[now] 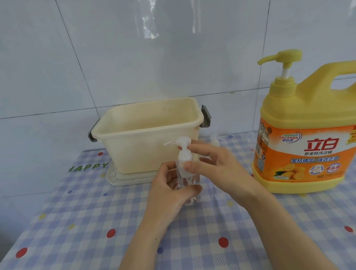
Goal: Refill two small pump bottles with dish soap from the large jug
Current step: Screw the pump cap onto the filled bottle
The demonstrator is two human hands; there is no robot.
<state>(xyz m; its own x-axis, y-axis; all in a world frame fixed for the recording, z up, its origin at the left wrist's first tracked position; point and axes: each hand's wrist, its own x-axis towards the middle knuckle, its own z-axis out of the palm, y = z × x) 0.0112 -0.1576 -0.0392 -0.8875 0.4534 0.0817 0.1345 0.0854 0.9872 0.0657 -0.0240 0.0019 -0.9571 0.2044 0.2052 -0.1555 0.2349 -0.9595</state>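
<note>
White wall tiles [29,63] back a worktop [74,248] under blue-checked cloth with coloured dots. Left hand [168,194] wraps the clear body of a small pump bottle [187,171], upright, mid-worktop; grip closed round its lower half. Right hand [216,166] pinches the bottle's white pump collar, thumb in front, forefinger near the pump head. Second small bottle [215,141] just behind the right hand, mostly hidden. Cream tub [150,133] with grey latches stands behind, on its lid [122,179]. Large yellow soap jug [311,132], pump fitted, stands upright to the right, apart from both hands.
</note>
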